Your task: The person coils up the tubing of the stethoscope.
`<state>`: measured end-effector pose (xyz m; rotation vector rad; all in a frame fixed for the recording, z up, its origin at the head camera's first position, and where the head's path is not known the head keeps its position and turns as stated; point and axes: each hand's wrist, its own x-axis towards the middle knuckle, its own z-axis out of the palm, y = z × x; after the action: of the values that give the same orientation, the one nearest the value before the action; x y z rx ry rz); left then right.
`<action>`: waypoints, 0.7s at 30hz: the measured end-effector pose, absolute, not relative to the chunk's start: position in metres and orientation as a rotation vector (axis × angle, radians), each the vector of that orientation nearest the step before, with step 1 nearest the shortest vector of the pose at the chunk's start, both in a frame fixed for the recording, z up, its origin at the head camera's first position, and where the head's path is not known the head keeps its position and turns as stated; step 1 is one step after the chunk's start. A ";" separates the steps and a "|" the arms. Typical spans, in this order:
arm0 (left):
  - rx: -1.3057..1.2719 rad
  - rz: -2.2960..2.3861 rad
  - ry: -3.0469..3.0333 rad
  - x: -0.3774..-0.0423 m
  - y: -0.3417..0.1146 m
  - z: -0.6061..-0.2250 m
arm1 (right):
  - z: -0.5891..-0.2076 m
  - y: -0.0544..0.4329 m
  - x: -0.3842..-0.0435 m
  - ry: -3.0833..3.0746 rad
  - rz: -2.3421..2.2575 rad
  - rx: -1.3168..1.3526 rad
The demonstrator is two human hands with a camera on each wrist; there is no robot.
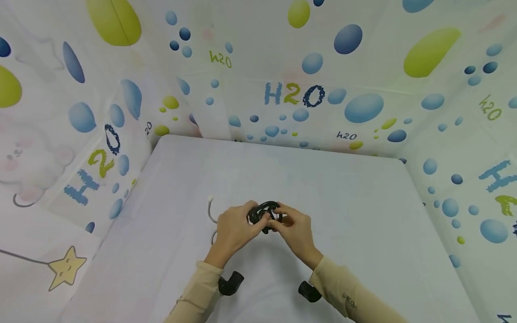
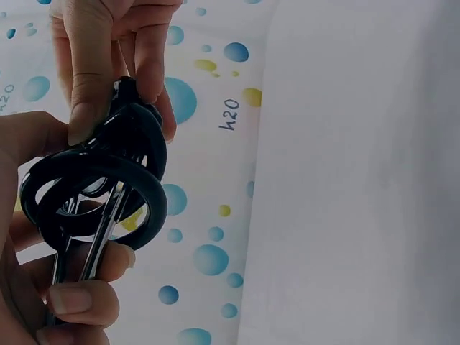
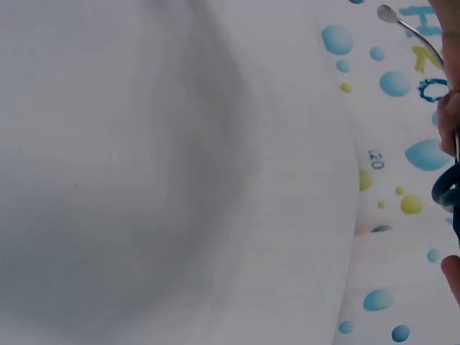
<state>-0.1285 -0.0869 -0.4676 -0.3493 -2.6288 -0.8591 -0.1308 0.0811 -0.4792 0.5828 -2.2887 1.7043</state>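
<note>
A stethoscope is held above the white table, its black tubing [image 2: 93,162] wound into loops. My left hand [image 1: 236,226] grips it by the metal ear tubes [image 2: 104,230], fingers curled round them below the loops. In the head view those tubes stick out to the left past the hand, one ending in a pale eartip [image 1: 210,198]. At the other side of the coil, my right hand [image 1: 296,226] pinches the black tubing between thumb and fingers. The right wrist view catches an eartip [image 3: 387,13] and a bit of the loop at its right edge. Fingers partly hide the coil.
Beneath both hands spreads the white tabletop [image 1: 343,215]. Walls printed with blue and green drops [image 1: 363,107] rise behind it and on both sides. A black wrist piece [image 1: 231,283] shows beside the left sleeve, another [image 1: 309,291] beside the right.
</note>
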 end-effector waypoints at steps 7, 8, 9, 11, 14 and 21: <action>-0.330 -0.910 -2.656 -0.126 -0.087 -0.469 | -0.475 0.086 -0.134 -2.533 1.626 0.644; -0.331 -0.920 -2.668 -0.125 -0.088 -0.469 | -0.474 0.088 -0.136 -2.583 1.694 0.649; -0.332 -0.926 -2.679 -0.125 -0.088 -0.469 | -0.474 0.090 -0.137 -2.622 1.771 0.654; -0.341 -0.926 -2.690 -0.125 -0.088 -0.470 | -0.474 0.095 -0.142 -2.666 1.963 0.660; -0.355 -0.904 -2.692 -0.126 -0.088 -0.470 | -0.474 0.102 -0.148 -2.650 2.231 0.664; -0.341 -0.913 -2.675 -0.128 -0.087 -0.469 | -0.471 0.105 -0.151 -2.540 2.528 0.570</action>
<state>-0.1279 -0.0868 -0.4689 -0.3412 -2.6747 -0.9133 -0.1514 0.1049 -0.4707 0.5697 -2.5396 2.5284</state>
